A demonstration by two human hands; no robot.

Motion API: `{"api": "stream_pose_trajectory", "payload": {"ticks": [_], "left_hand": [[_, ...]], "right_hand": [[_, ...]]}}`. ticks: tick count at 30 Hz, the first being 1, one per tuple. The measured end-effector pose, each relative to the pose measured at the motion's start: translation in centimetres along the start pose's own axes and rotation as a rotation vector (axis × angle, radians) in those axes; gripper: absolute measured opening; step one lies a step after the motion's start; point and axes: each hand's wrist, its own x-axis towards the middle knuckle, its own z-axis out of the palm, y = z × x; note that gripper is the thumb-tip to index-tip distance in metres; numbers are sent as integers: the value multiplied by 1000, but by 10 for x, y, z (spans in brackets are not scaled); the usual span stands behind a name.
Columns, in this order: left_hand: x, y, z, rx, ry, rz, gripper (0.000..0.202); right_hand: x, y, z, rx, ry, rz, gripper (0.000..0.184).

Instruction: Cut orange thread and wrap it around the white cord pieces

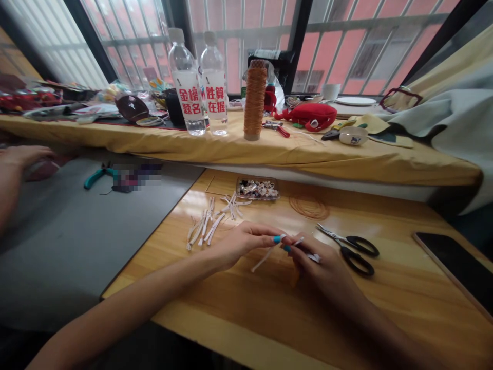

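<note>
Over the wooden table, my left hand (pixel 249 239) and my right hand (pixel 316 258) meet, both with fingers pinched on a white cord (pixel 265 260). One thin end of it hangs down to the left, and a wider white piece shows by the right fingers. Exactly how the cord runs between the fingertips is hidden. Left of my hands lie several short white cord pieces (pixel 204 226), some bundled. Behind them stands a clear box of small beads (pixel 258 188). Black-handled scissors (pixel 352 247) lie partly open to the right of my right hand.
A coil of orange thread (pixel 309 206) and a phone (pixel 454 267) lie on the table. Teal pliers (pixel 98 176) rest on the grey table near another person's hand (pixel 29 154). Two water bottles (pixel 188 87) and a thread spool (pixel 254 103) stand on the cloth-covered sill.
</note>
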Motion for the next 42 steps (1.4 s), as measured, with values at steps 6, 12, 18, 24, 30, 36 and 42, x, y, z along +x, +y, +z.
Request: {"api": "stream_pose_trajectory", "payload": {"ticks": [6,12,18,24,30,36,42], "left_hand": [[1,-14,5,-108,87,-30,15],[0,-5,12,-210,165,36,29],[-1,-2,8,-30,166,74,22],[-1,-2,4,324,166,201,13],[0,-3,6,389,111,249,12],[-1,-7,9,328,166,175,14],[1,-9,8,315,194,202,16]], "right_hand": [[-3,-2,4,278,-214,198,29],[-4,0,7,525,-350,384,40],[0,12,12,737,-307,430,48],[2,11,13,599,-95,441,45],[0,3,11,291,-48,229,32],[-2,0,13,295,-140,335,32],[3,5,15,698,-292,410,39]]}}
